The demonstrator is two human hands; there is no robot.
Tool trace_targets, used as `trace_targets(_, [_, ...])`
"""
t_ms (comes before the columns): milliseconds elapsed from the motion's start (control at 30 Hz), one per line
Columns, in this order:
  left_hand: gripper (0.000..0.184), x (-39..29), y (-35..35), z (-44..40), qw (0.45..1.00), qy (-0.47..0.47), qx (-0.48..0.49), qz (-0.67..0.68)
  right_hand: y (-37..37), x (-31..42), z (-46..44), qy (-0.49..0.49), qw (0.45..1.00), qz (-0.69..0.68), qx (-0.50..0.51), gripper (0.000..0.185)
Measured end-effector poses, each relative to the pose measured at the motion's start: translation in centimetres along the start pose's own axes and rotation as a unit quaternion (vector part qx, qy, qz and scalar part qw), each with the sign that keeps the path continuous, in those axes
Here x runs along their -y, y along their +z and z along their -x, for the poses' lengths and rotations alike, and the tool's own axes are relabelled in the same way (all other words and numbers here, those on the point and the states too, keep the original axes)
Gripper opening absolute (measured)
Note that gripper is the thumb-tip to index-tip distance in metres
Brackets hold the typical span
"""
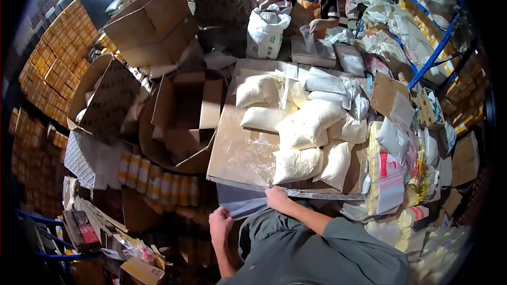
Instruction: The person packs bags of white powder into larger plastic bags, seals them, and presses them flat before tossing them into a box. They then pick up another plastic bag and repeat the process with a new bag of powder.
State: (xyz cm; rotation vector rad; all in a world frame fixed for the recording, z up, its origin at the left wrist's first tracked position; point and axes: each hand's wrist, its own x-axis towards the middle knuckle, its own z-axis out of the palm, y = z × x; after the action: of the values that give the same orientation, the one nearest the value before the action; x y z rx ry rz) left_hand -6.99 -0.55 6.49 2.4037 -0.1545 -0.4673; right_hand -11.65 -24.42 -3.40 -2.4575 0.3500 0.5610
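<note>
Between my two hands stretches a translucent greyish plastic sheet or bag [244, 201], just below the table's front edge. My left hand [221, 222] is closed, pinching its lower left end. At the table edge my right hand [278, 199] is closed on the other end. Several filled bags of pale cream powder [309, 124] lie piled on the cardboard-covered table [237, 153] in front of me. The nearest one to my right hand is a plump powder bag [298, 165].
An open cardboard box [182, 105] stands left of the table. Across it, a co-worker's hand [318, 25] holds a clear bag beside a white sack [266, 34]. Packets and plastic bags [391, 190] crowd the right side. A blue rack [435, 53] stands far right.
</note>
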Motion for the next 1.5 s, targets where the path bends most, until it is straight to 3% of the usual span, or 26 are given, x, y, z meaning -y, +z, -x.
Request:
trace_targets(133, [0.024,-1.5,-0.5,0.3,0.994,0.006,0.106,0.015,-0.3,-2.3,0.2,0.032,0.996,-0.022,-0.082,0.015])
trace_targets(200, [0.028,-2.4,-1.6,0.2,0.983,-0.001,0.155,0.101,1.2,-4.5,-0.5,-0.026,0.987,-0.085,-0.134,0.009])
trace_targets(300, [0.033,-2.6,-2.9,-0.2,0.951,0.029,0.281,0.129,0.6,-4.4,-0.4,-0.083,0.966,-0.144,-0.200,0.006])
trace_targets(333, [0.037,-4.2,-4.4,0.3,0.920,0.008,0.345,0.184,-0.2,-3.7,-0.3,-0.106,0.960,-0.171,-0.194,0.006])
trace_targets(400, [0.036,-7.4,-8.3,1.3,0.842,0.050,0.440,0.309,-2.0,-2.2,-0.1,-0.150,0.945,-0.225,-0.182,0.006])
trace_targets(467, [0.036,-6.7,-9.9,0.4,0.694,0.186,0.488,0.495,-5.4,0.3,1.1,-0.165,0.941,-0.279,-0.098,0.014])
trace_targets(533, [0.039,-4.7,-8.0,-4.7,0.666,0.422,0.363,0.496,-7.3,2.5,1.4,-0.240,0.924,-0.274,-0.121,0.016])
trace_targets(567, [0.041,-4.1,-8.1,-7.2,0.803,0.340,0.264,0.412,-7.6,3.3,1.1,-0.295,0.915,-0.234,-0.143,0.015])
trace_targets(600, [0.043,-4.0,-8.2,-9.3,0.907,0.242,0.153,0.309,-8.4,4.2,0.9,-0.356,0.901,-0.207,-0.135,0.010])
trace_targets(667, [0.046,-4.6,-7.5,-12.2,0.947,0.206,0.124,0.212,-10.6,6.8,1.3,-0.465,0.855,-0.191,-0.127,0.010])
trace_targets(733, [0.050,-4.8,-6.8,-13.8,0.918,0.280,0.188,0.210,-13.2,8.7,1.8,-0.540,0.826,-0.105,-0.126,0.018])
trace_targets(800, [0.070,-6.7,-6.4,-13.5,0.869,0.330,0.260,0.259,-15.3,9.5,2.5,-0.570,0.812,-0.048,-0.115,0.019])
trace_targets(867, [0.062,-7.4,-5.8,-15.1,0.837,0.408,0.326,0.167,-18.6,10.1,4.4,-0.566,0.819,-0.051,-0.080,0.022])
trace_targets(967, [0.063,-10.1,-5.2,-14.7,0.819,0.387,0.348,0.244,-19.9,9.3,4.9,-0.572,0.805,-0.105,-0.117,0.022])
trace_targets(1000, [0.055,-8.8,-4.0,-15.4,0.808,0.319,0.397,0.298,-20.5,9.4,5.2,-0.576,0.793,-0.140,-0.141,0.021])
trace_targets(1033, [0.049,-8.8,-4.2,-15.3,0.807,0.275,0.421,0.310,-20.6,8.8,5.2,-0.522,0.832,-0.164,-0.089,0.025])
trace_targets(1067, [0.044,-9.0,-4.5,-15.1,0.804,0.232,0.443,0.321,-19.9,8.2,4.0,-0.558,0.798,-0.127,-0.187,0.027])
trace_targets(1133, [0.034,-9.9,-5.1,-14.4,0.845,0.223,0.384,0.300,-21.3,7.0,5.2,-0.405,0.896,-0.075,-0.168,0.031])
trace_targets(1200, [0.031,-8.4,-5.0,-15.7,0.895,0.228,0.288,0.253,-22.3,5.9,5.5,-0.425,0.850,-0.039,-0.308,0.027])
trace_targets(1333, [0.018,-7.6,-5.9,-15.3,0.934,0.182,0.213,0.222,-23.1,3.3,6.5,-0.339,0.894,-0.064,-0.288,0.018])
trace_targets(1400, [0.023,-7.6,-5.5,-13.4,0.944,0.330,-0.007,-0.011,-22.0,2.4,6.1,-0.286,0.910,-0.091,-0.285,0.016])
trace_targets(1433, [0.040,-9.1,-6.4,-11.3,0.931,0.354,-0.041,-0.073,-21.7,2.2,6.2,-0.253,0.923,-0.094,-0.274,0.015])
trace_targets(1467, [0.048,-10.4,-6.9,-9.5,0.930,0.366,0.021,-0.012,-21.5,2.2,6.2,-0.221,0.934,-0.096,-0.264,0.014])
trace_targets(1500, [0.053,-11.2,-6.9,-7.5,0.923,0.302,0.167,0.173,-21.1,2.5,6.4,-0.186,0.942,-0.125,-0.251,0.010])
